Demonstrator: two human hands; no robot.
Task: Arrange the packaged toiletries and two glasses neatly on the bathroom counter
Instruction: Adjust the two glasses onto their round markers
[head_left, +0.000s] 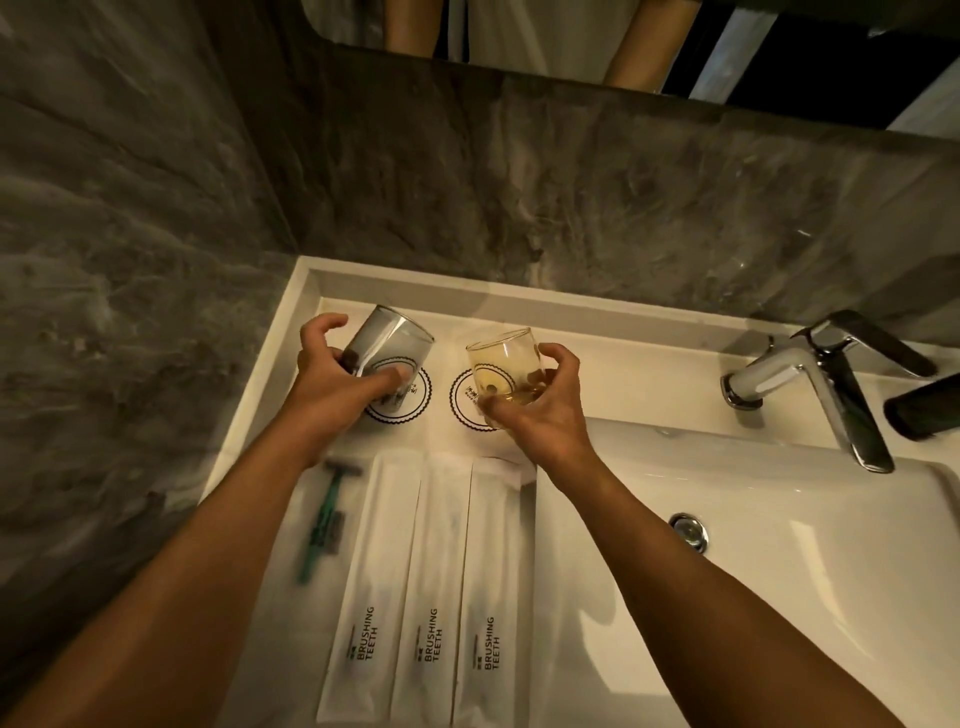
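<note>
My left hand (340, 376) grips a clear glass (387, 340), tilted with its mouth toward the back wall, above a round printed coaster (415, 408). In my right hand (543, 402) is a second glass (501, 358), also tilted, over another round coaster (465, 397). Nearer to me, three white packets marked BRUSHING TEETH lie side by side on the white counter (311, 301): left (371, 587), middle (434, 582), right (491, 582). A green razor (324, 519) in clear wrap lies left of them.
The white basin (779, 571) with its drain (690, 529) takes up the right side. A chrome tap (810, 384) stands at the back right, with a dark object (922, 408) at the right edge. Grey marble walls close in behind and on the left.
</note>
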